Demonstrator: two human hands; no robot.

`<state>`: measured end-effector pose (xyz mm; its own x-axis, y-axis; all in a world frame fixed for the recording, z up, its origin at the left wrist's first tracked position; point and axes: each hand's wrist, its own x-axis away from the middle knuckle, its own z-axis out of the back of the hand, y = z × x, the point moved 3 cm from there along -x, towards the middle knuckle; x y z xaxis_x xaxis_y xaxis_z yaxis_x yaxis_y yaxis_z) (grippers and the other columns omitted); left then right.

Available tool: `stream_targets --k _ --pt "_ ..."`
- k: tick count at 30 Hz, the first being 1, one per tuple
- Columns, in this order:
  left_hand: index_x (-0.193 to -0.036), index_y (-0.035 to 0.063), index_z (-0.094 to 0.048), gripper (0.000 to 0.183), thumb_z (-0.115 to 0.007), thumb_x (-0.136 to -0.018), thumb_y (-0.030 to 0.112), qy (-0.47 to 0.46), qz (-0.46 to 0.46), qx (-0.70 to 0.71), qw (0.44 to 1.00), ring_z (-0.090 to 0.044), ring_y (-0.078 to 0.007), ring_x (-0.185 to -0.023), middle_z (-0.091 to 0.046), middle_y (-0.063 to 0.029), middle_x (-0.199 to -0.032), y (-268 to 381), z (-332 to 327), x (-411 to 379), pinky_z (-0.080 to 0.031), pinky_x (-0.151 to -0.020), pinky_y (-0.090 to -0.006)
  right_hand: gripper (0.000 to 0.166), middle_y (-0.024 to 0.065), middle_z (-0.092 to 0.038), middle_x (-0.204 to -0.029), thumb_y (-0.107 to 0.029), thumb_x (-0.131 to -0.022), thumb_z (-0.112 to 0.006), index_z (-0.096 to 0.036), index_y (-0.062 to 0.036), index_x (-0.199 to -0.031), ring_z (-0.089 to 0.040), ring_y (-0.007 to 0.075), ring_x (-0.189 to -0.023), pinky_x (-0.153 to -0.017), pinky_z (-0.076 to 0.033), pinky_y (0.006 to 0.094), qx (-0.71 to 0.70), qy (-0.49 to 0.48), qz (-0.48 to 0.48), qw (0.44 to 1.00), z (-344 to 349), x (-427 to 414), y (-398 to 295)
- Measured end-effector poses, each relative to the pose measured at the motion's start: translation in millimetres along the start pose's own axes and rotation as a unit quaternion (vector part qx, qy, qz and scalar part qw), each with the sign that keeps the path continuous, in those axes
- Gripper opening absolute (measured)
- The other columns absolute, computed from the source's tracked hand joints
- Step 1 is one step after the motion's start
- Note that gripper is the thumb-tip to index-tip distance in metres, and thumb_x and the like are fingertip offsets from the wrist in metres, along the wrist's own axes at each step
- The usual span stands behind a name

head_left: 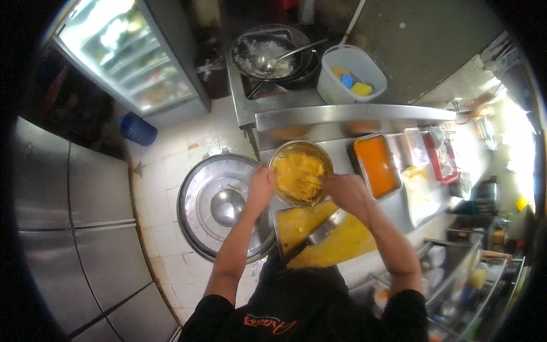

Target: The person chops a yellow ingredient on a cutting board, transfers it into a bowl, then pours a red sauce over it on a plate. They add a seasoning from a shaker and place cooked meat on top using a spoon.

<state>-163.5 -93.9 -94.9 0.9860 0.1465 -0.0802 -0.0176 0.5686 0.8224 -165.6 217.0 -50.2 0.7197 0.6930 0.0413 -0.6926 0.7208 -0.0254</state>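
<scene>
A round metal bowl [329,159] stands on the steel counter before me, holding a yellow shredded mixture [295,173]. My left hand [261,186] grips the bowl's left rim. Over the right side of the bowl is my right hand [344,191], its fingers at the mixture and blurred; whether they hold a utensil is unclear. Just below the bowl lies a yellow cutting board [342,246]. A broad-bladed knife [328,227] with a dark handle rests across it, pointing away from me.
Right of the bowl sits a metal tray of orange liquid [377,166], with a clear plastic container [414,147] and a red basket [441,158] beyond. A large round metal vessel [194,205] stands at left. Behind are a wok with a ladle [265,55] and a white bucket [333,87] with sponges.
</scene>
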Motion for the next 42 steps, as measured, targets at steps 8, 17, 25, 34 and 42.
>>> stream_targets --k 8,17,25,34,42 --pt "-0.091 -0.0077 -0.060 0.030 -0.048 -0.099 0.019 0.035 0.000 -0.039 0.999 -0.060 -0.0508 -0.087 -0.061 -0.0320 -0.096 17 -4 1 -0.049 -0.079 -0.0558 0.030 0.0149 -0.072 -0.100 -0.033 -0.094 -0.065 -0.075 -0.0128 -0.113 -0.069 0.0335 -0.090 -0.082 -0.054 0.0438 -0.112 -0.098 -0.142 0.979 77 -10 8" --pt "-0.086 -0.0050 -0.057 0.024 -0.051 -0.098 0.015 0.038 -0.071 -0.017 0.997 -0.059 -0.0497 -0.083 -0.059 -0.0296 -0.088 109 63 17 -0.048 -0.074 -0.0543 0.031 0.0149 -0.066 -0.069 -0.036 -0.095 -0.067 -0.076 -0.0153 -0.116 -0.061 0.0189 -0.058 -0.063 -0.052 0.0363 -0.444 -0.047 -0.300 0.843 5 -10 73" --pt "-0.083 -0.0037 -0.054 0.020 -0.053 -0.096 0.011 0.023 -0.037 0.014 0.999 -0.057 -0.0488 -0.080 -0.057 -0.0281 -0.087 21 18 1 -0.047 -0.072 -0.0529 0.031 0.0123 -0.073 -0.080 -0.037 -0.091 -0.069 -0.076 -0.0192 -0.116 -0.068 0.0227 -0.067 -0.070 -0.054 0.0381 -0.236 -0.087 -0.160 0.954 78 -43 23" --pt "-0.083 -0.0054 -0.056 0.022 -0.051 -0.096 0.012 0.018 -0.073 -0.008 0.997 -0.059 -0.0508 -0.083 -0.060 -0.0307 -0.092 12 6 4 -0.048 -0.074 -0.0544 0.032 0.0090 -0.074 -0.102 -0.034 -0.092 -0.065 -0.074 -0.0168 -0.117 -0.071 0.0268 -0.093 -0.084 -0.054 0.0394 -0.193 -0.103 -0.094 0.971 104 -62 -48" --pt "-0.089 -0.0077 -0.061 0.029 -0.049 -0.097 0.018 0.039 0.007 -0.026 0.999 -0.061 -0.0514 -0.086 -0.062 -0.0325 -0.095 90 46 18 -0.050 -0.078 -0.0556 0.040 0.0081 -0.070 -0.117 -0.014 -0.095 -0.054 -0.060 -0.0069 -0.133 -0.071 0.0235 -0.095 -0.083 -0.057 0.0368 0.010 -0.055 -0.042 0.998 51 -9 -73"
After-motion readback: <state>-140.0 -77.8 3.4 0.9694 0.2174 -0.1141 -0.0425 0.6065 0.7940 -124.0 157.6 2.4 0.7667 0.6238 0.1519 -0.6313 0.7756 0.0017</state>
